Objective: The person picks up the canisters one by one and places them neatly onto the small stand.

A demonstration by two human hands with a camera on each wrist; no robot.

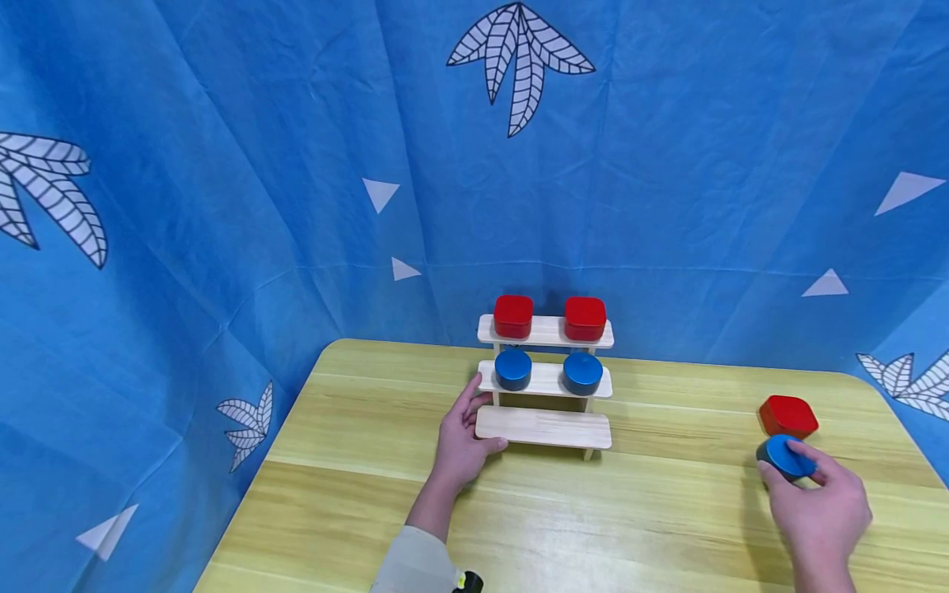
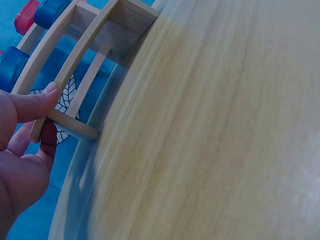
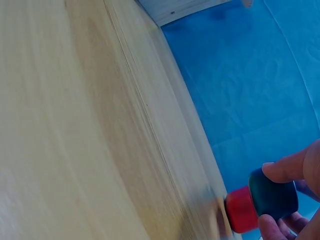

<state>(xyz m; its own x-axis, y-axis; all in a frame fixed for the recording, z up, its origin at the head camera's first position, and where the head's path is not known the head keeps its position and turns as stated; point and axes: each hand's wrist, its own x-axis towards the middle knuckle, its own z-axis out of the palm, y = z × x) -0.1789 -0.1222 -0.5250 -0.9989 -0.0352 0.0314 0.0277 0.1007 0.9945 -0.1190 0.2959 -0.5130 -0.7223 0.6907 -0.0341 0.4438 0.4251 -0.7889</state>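
A small three-tier wooden display stand [image 1: 544, 427] stands on the table. My left hand [image 1: 460, 445] grips the left end of its lowest board, the thumb [image 2: 37, 106] over the front edge and fingers behind. Two red rounded-square tins [image 1: 513, 317] sit on the top tier, and two round blue tins [image 1: 513, 369] on the middle one. At the right of the table my right hand [image 1: 821, 502] holds another round blue tin [image 3: 272, 194] between thumb and fingers. Right behind that tin is a third red tin [image 1: 788, 416], partly covered by it in the right wrist view.
The light wooden table [image 1: 667, 511] has rounded back corners. A blue cloth [image 1: 704, 165] with white leaf and triangle prints hangs behind it and down its left side. A small black object [image 1: 469, 582] shows by the left sleeve [image 1: 418, 564].
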